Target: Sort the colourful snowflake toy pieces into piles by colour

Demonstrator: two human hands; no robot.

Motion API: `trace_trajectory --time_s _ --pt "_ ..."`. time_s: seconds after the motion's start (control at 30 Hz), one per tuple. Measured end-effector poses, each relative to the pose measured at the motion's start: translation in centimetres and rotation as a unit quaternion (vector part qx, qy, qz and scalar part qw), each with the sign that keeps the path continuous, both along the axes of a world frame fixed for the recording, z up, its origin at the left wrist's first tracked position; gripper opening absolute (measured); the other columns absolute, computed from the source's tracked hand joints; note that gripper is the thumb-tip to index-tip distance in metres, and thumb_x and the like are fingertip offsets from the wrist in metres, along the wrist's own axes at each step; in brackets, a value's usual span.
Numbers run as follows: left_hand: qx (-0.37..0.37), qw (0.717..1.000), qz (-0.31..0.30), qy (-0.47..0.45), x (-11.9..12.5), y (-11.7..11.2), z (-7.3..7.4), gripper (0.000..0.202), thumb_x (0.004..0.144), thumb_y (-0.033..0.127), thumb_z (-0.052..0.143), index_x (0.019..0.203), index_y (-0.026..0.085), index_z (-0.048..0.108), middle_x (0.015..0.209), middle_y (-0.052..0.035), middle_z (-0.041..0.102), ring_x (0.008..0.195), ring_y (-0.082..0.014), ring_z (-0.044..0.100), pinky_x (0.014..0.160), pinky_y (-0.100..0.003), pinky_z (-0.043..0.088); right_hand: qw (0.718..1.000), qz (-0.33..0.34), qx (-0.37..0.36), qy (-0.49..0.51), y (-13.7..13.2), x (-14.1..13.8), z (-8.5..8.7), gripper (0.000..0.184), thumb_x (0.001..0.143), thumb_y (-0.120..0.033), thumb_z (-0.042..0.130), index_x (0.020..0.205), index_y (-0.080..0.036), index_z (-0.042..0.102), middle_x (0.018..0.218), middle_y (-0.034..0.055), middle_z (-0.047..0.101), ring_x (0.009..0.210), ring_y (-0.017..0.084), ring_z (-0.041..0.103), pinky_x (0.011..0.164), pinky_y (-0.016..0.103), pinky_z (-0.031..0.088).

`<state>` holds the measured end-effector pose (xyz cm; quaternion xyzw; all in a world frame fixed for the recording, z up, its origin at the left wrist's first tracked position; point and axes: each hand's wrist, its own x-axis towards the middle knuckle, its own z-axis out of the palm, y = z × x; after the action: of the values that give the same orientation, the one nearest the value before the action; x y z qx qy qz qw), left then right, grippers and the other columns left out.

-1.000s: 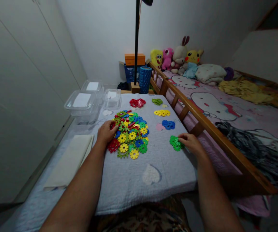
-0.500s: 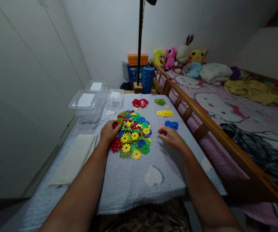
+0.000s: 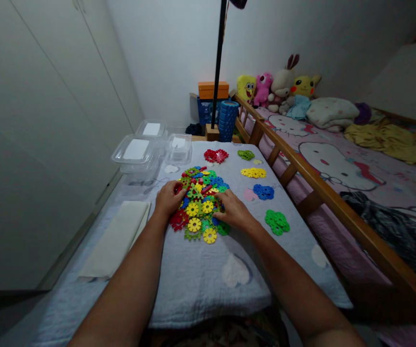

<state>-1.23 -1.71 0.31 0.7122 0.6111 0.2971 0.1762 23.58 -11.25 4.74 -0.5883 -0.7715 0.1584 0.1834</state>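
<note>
A mixed pile of plastic snowflake discs [image 3: 194, 224] in red, yellow, green and blue lies in the middle of the cloth-covered table. My left hand [image 3: 168, 198] rests against the pile's left edge, fingers curved and thumb apart, with red pieces beside the fingertips. On the other side, my right hand [image 3: 232, 210] reaches onto the pile, thumb and fingers spread over several discs. Sorted groups sit apart: red discs [image 3: 216, 155], olive-green discs [image 3: 246, 154], yellow discs [image 3: 253, 173], blue discs [image 3: 263, 192] and bright green discs [image 3: 277, 222].
Clear lidded plastic boxes [image 3: 134, 150] with white labels stand at the back left. A folded cream cloth [image 3: 115, 241] lies on the left. A wooden bed rail [image 3: 301, 168] runs along the right edge, and a black pole [image 3: 218, 72] rises behind the table.
My right hand has moved left from beside the blue group onto the pile, bringing the bright green group into full view. My left hand stays at the pile's left edge. The view has shifted slightly.
</note>
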Motion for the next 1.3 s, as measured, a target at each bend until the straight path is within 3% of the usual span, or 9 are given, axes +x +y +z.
trace_trajectory --time_s 0.2,0.47,0.73,1.0,1.13,1.3 --pt "0.004 1.0 -0.006 0.005 -0.1 0.1 0.0 0.037 0.086 0.044 0.057 0.111 0.02 0.067 0.117 -0.0094 0.07 0.106 -0.0248 0.065 0.096 -0.037 0.05 0.999 0.001 0.041 0.008 0.1 1.1 0.0 0.048 0.075 -0.026 0.08 0.119 -0.023 0.06 0.116 0.0079 0.053 0.113 0.026 0.053 0.1 0.04 0.047" --pt "0.011 1.0 -0.008 0.022 0.0 0.3 0.1 0.034 0.086 0.043 0.058 0.111 0.022 0.067 0.118 -0.0093 0.07 0.108 -0.0254 0.064 0.097 -0.039 0.049 0.996 0.003 0.089 -0.002 2.2 3.2 1.6 0.051 0.076 -0.02 0.076 0.124 -0.024 0.059 0.115 0.0084 0.054 0.112 0.027 0.054 0.101 0.042 0.046" --pt "0.017 0.999 -0.003 0.039 0.1 0.9 0.1 0.035 0.087 0.044 0.058 0.112 0.021 0.068 0.119 -0.0102 0.069 0.111 -0.0278 0.062 0.101 -0.043 0.046 0.995 -0.055 0.084 -0.026 9.8 7.2 1.3 0.044 0.074 -0.026 0.075 0.116 -0.017 0.064 0.112 0.0102 0.058 0.104 0.026 0.057 0.096 0.038 0.047" --pt "0.029 0.999 0.002 0.038 0.1 1.1 -0.3 0.035 0.087 0.045 0.059 0.113 0.024 0.068 0.119 -0.0089 0.069 0.111 -0.0282 0.061 0.102 -0.043 0.046 0.973 -0.209 0.102 -0.014 18.3 13.2 -0.4 0.035 0.07 -0.027 0.075 0.102 -0.019 0.061 0.104 0.0081 0.063 0.101 0.025 0.057 0.093 0.037 0.047" --pt "0.031 0.999 -0.002 0.043 0.1 1.1 -0.4 0.035 0.087 0.045 0.059 0.113 0.024 0.067 0.119 -0.0087 0.069 0.112 -0.0287 0.061 0.102 -0.043 0.046 0.962 -0.256 0.086 -0.031 20.7 14.5 -1.2 0.019 0.072 -0.022 0.072 0.087 -0.02 0.061 0.099 0.0072 0.063 0.099 0.023 0.058 0.092 0.034 0.046" --pt "0.034 0.999 -0.001 0.041 0.1 1.0 -0.3 0.035 0.087 0.045 0.058 0.114 0.024 0.067 0.119 -0.0087 0.069 0.112 -0.029 0.061 0.103 -0.044 0.045 0.95 -0.295 0.096 -0.042 22.2 14.9 -2.1 0.015 0.074 -0.018 0.068 0.089 -0.019 0.065 0.103 0.0096 0.063 0.098 0.024 0.059 0.092 0.035 0.047"
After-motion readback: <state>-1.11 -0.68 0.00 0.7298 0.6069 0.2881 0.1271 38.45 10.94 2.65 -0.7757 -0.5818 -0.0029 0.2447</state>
